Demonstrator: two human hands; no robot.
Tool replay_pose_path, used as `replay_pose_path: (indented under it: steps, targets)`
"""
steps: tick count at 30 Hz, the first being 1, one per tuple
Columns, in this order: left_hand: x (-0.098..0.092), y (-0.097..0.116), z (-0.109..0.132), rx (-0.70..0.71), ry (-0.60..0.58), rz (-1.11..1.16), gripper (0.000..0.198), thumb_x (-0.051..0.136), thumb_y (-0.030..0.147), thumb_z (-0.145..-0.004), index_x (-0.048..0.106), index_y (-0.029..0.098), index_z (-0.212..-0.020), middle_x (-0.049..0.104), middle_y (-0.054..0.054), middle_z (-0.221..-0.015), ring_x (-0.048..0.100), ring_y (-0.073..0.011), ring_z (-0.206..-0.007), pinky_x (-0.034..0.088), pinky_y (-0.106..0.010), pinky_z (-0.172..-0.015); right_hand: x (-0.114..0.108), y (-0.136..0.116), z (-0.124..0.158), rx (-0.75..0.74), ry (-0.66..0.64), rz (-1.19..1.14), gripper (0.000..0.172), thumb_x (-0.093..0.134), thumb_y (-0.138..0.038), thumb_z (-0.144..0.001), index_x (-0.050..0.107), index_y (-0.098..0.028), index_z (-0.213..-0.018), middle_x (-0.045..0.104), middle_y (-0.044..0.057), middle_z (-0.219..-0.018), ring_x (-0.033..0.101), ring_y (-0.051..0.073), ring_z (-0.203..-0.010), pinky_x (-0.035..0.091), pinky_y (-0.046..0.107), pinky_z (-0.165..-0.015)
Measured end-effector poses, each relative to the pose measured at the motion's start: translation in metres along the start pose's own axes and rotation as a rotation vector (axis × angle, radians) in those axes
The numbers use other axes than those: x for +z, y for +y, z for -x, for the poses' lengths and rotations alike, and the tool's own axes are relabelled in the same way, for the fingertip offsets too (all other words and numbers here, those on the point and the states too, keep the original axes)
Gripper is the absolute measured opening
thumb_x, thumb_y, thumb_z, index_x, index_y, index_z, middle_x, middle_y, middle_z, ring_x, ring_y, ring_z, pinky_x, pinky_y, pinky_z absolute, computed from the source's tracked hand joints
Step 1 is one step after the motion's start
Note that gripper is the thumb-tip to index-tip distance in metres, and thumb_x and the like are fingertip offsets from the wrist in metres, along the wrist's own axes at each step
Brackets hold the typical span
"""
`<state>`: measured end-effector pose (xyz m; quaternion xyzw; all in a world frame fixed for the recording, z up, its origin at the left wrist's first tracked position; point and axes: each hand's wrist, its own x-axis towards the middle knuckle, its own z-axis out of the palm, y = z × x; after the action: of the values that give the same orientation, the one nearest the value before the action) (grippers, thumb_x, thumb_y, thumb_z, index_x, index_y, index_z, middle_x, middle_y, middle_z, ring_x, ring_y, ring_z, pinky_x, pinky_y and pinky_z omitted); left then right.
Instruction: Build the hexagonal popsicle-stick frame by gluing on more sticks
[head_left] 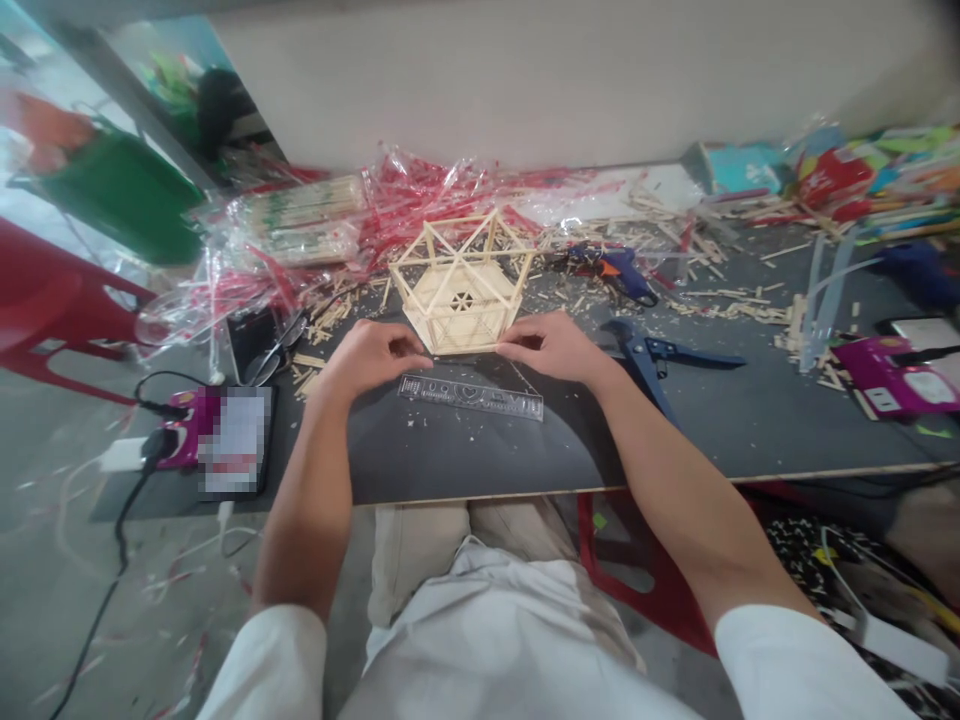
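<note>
A basket-like frame of pale wooden sticks (463, 318) stands on the dark tabletop in front of me, with a hexagonal base and a small star-patterned opening in it. My left hand (375, 352) pinches the front left corner of the base. At the front right corner, my right hand (551, 345) has its thumb and fingers closed on the edge. The tips of the left fingers are partly hidden. Just nearer to me lies a clear plastic ruler (471, 397), slightly slanted.
Blue cutters (649, 360) and a blue glue gun (626, 275) lie right of the frame. Stick offcuts and plastic wrappers (427, 195) cover the back. A phone (236, 440) and a purple power strip (180, 430) sit left; another purple strip (892, 375) lies right.
</note>
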<state>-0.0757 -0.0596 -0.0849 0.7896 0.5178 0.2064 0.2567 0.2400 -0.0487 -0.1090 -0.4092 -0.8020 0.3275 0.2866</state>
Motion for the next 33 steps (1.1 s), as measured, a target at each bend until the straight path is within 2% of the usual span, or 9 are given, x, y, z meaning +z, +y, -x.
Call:
replay_pose_path:
  steps: [4,7,10,14,21,27,30,33]
  targets:
    - [0.008,-0.009,-0.006,0.038,0.083,0.012,0.038,0.090,0.039,-0.074,0.074,0.022,-0.104,0.076,-0.002,-0.091,0.061,-0.0134,-0.063,0.051,-0.029,-0.066,0.002,0.000,0.001,0.032,0.029,-0.005,0.029,0.066,-0.045,-0.089,0.081,-0.020,-0.085,0.077,0.003,-0.075,0.062,0.016,-0.062,0.046,0.030,-0.064]
    - [0.020,-0.007,-0.011,0.090,0.101,0.017,0.029,0.087,0.032,-0.077,0.076,0.021,-0.102,0.073,-0.006,-0.102,0.061,-0.0132,-0.067,0.054,-0.031,-0.070,0.003,0.002,0.001,0.076,0.042,-0.031,0.029,0.068,-0.045,-0.088,0.081,-0.020,-0.087,0.077,0.004,-0.074,0.064,0.017,-0.062,0.046,0.030,-0.062]
    - [0.031,-0.007,-0.016,0.085,0.105,0.092,0.021,0.082,0.028,-0.081,0.078,0.020,-0.100,0.074,-0.006,-0.099,0.066,-0.0148,-0.073,0.056,-0.031,-0.075,0.004,0.002,0.000,0.088,0.043,-0.060,0.030,0.069,-0.046,-0.087,0.081,-0.019,-0.086,0.076,0.004,-0.071,0.062,0.016,-0.060,0.047,0.030,-0.061]
    - [0.039,-0.012,-0.020,0.024,0.083,0.206,0.018,0.077,0.032,-0.085,0.077,0.018,-0.094,0.076,-0.007,-0.095,0.070,-0.0182,-0.080,0.058,-0.033,-0.076,0.006,-0.002,0.000,0.086,0.050,-0.082,0.030,0.069,-0.046,-0.087,0.080,-0.019,-0.083,0.073,0.002,-0.066,0.058,0.014,-0.055,0.046,0.029,-0.059]
    - [0.040,-0.012,-0.019,0.033,0.091,0.207,0.015,0.073,0.032,-0.086,0.075,0.018,-0.090,0.072,-0.006,-0.086,0.067,-0.0167,-0.074,0.056,-0.031,-0.070,0.006,0.000,0.000,0.046,0.045,0.024,0.028,0.068,-0.045,-0.089,0.081,-0.021,-0.084,0.075,0.003,-0.068,0.064,0.016,-0.060,0.049,0.032,-0.065]
    - [0.038,-0.009,-0.019,-0.002,0.103,0.170,0.016,0.073,0.033,-0.085,0.076,0.018,-0.090,0.077,-0.005,-0.086,0.069,-0.0173,-0.077,0.056,-0.032,-0.075,0.002,0.007,-0.002,0.086,0.047,0.112,0.022,0.071,-0.041,-0.090,0.078,-0.021,-0.081,0.076,0.005,-0.074,0.067,0.018,-0.067,0.050,0.034,-0.072]
    - [0.038,-0.008,-0.018,-0.018,0.101,0.183,0.017,0.074,0.035,-0.085,0.077,0.018,-0.090,0.077,-0.005,-0.084,0.068,-0.0167,-0.075,0.057,-0.031,-0.070,0.002,0.011,-0.002,0.097,0.078,0.064,0.027,0.075,-0.048,-0.088,0.074,-0.021,-0.083,0.073,0.004,-0.074,0.063,0.017,-0.065,0.049,0.033,-0.069]
    - [0.039,-0.007,-0.018,-0.054,0.088,0.261,0.017,0.073,0.034,-0.084,0.075,0.018,-0.090,0.074,-0.005,-0.079,0.065,-0.0148,-0.067,0.057,-0.028,-0.058,0.005,0.013,-0.003,0.103,0.107,-0.003,0.037,0.078,-0.057,-0.084,0.070,-0.020,-0.086,0.071,0.003,-0.076,0.059,0.015,-0.064,0.049,0.033,-0.068]
